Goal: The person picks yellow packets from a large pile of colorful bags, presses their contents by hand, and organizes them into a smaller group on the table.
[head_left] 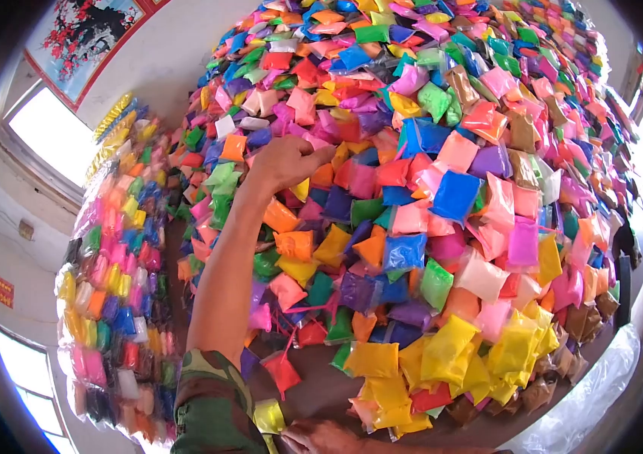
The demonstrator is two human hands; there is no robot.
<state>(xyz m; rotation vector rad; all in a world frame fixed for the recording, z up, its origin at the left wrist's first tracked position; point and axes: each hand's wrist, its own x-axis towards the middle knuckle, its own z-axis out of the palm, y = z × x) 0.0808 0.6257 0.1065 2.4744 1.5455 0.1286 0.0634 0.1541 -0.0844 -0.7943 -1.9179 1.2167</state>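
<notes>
My left hand (287,163) reaches up into a large heap of small coloured packets (405,216). Its fingers curl down against pink and purple packets, and what lies under the fingertips is hidden. The forearm crosses the heap's left part. Low in the view, my right hand (321,437) is closed at the edge of a pale yellow packet (268,416) with a strip below it. A red packet (282,372) lies on the dark table surface above that, and several bright yellow packets (446,348) are piled to the right.
Long clear bags of coloured packets (113,287) stand stacked at the left. Crumpled clear plastic (586,401) lies at the lower right. A framed flower picture (79,41) hangs on the wall at the upper left, above a bright window (53,132).
</notes>
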